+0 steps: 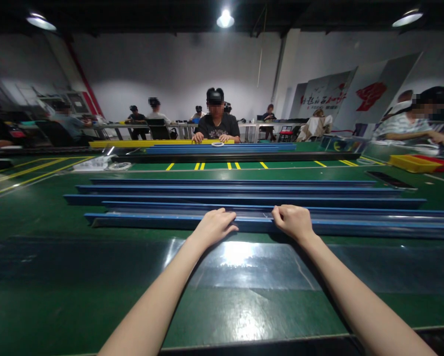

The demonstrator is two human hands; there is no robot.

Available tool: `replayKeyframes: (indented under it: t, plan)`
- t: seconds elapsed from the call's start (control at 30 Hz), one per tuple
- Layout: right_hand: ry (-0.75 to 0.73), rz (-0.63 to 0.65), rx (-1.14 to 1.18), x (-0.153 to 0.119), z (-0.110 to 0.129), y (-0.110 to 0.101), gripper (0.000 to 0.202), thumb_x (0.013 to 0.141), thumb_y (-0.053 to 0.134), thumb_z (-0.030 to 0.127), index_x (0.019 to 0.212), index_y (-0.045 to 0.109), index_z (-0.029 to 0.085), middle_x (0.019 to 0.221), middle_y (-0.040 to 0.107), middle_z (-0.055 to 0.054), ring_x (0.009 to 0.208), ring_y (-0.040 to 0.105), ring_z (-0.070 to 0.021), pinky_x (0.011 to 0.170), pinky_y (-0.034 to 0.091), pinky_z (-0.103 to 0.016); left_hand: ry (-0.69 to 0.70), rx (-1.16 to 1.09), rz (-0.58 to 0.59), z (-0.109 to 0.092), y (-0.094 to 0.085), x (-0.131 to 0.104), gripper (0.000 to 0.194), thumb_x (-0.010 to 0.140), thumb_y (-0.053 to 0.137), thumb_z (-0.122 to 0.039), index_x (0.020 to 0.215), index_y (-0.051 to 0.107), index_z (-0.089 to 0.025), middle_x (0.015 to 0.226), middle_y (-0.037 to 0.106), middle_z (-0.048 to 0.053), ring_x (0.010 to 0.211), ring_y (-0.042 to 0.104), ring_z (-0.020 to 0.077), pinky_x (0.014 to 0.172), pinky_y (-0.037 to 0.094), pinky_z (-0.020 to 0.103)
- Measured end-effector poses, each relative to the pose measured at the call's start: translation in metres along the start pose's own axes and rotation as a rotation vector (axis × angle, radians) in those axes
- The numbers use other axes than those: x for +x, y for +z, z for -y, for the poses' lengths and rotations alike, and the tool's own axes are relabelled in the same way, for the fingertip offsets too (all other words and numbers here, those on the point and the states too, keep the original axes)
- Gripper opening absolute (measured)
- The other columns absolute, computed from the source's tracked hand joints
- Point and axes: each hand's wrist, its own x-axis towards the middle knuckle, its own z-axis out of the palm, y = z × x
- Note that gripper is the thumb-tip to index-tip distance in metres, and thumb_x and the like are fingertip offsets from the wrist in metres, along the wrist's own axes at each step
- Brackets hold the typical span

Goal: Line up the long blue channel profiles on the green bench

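Across the table in front of me lies a long blue U-shaped channel (162, 220), its open side up. My left hand (215, 225) is closed over the near wall of this channel, left of the middle, with the thumb on the near side. A short way to the right, my right hand (294, 222) is curled like a fist on the same channel, fingertips at its near wall. Small pale marks show inside the channel between the hands. Behind it lie several more blue channels (244, 200), roughly parallel.
A clear plastic sheet (95, 259) lies on the green table (58, 311) nearest me. A phone (390, 180) and a yellow tray (413, 163) are at right. Opposite, a person (218, 123) handles a yellow strip (143, 144) behind a black strip (225, 157).
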Motion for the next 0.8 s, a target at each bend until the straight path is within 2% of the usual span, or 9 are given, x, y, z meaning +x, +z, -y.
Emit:
replayKeyframes:
  t: [0.5,0.63,0.8]
  plan:
    - [0.01,0.004,0.011,0.0005,0.0013,-0.0016,0.042,0.077,0.035,0.03,0.046,0.059,0.016,0.051,0.06,-0.005,0.044,0.048,-0.0103,0.045,0.018,-0.024,-0.029,-0.018,0.023,-0.0011,0.0002,0.0003,0.022,0.082,0.046,-0.04,0.082,0.051,-0.019,0.077,0.058,0.002,0.076,0.054,0.0165,0.063,0.039,0.025]
    - [0.017,0.01,-0.002,0.0006,0.0018,-0.0017,0.042,0.077,0.035,0.03,0.046,0.059,0.016,0.051,0.061,-0.005,0.044,0.048,-0.0106,0.045,0.018,-0.024,0.001,-0.027,-0.014,-0.0011,0.0021,-0.0006,0.021,0.083,0.046,-0.038,0.084,0.051,-0.018,0.083,0.058,0.003,0.084,0.053,0.0171,0.068,0.04,0.026]
    - [0.016,0.017,-0.002,0.0012,0.0017,-0.0017,0.042,0.078,0.035,0.03,0.046,0.059,0.016,0.052,0.061,-0.005,0.045,0.049,-0.0109,0.045,0.018,-0.024,0.032,-0.067,-0.044,0.0,0.0047,-0.0013,0.023,0.083,0.046,-0.037,0.095,0.051,-0.017,0.096,0.059,0.005,0.093,0.051,0.0167,0.077,0.04,0.026]
